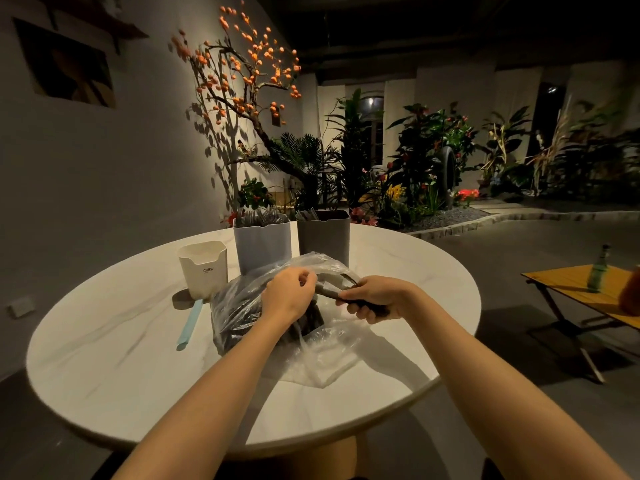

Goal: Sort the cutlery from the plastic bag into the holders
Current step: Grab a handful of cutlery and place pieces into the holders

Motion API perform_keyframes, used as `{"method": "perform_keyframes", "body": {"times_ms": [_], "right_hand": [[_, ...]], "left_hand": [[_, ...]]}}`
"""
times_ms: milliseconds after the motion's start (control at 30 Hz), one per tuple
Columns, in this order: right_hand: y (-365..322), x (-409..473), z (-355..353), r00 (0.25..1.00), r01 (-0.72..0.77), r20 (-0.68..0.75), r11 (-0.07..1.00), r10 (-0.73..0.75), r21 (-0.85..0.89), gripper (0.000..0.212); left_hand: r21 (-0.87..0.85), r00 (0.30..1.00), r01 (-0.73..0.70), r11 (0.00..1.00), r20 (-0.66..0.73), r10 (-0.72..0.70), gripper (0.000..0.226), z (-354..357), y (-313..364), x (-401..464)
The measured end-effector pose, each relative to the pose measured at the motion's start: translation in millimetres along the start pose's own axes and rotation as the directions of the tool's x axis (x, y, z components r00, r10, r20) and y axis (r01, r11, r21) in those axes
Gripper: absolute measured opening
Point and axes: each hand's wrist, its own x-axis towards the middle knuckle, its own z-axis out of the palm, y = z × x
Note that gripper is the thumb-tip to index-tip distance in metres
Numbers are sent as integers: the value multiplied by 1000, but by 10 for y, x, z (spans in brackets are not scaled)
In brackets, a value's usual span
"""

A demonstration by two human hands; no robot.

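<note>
Dim indoor space with planted beds behind; work proceeds on a round white table [104, 358]. The right hand [375, 299] is closed around a bundle of dark cutlery [341, 291], seemingly to keep drawn pieces together for sorting. The left hand [289, 296], just beside it, has fingers curled at the bundle's far end; whether it pinches a piece or the bag film cannot be told. Directly beneath both hands lies the clear plastic bag [311, 355], crumpled and open, with a dark mass of cutlery still inside. Beyond the grip stand three holders: a grey holder [323, 237], a blue holder [262, 242] showing forks, and a white holder [204, 268] further left. A pale blue strip [189, 323] lies beside the bag.
</note>
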Motion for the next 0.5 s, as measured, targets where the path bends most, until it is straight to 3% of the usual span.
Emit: {"method": "perform_keyframes", "body": {"times_ms": [167,367,500], "right_hand": [[42,-75,-66,994,67,85,996,-62,-57,18],[101,-163,-152,958,159,257,982,-129,-101,15],[134,-137,-178,966,139,240,974,-94,-181,9]], "left_hand": [[17,989,-5,1000,-151,7,26,-22,96,29],[-222,960,78,972,-246,-133,36,6,40,138],[-370,932,102,923,-288,-218,38,-37,-4,182]]}}
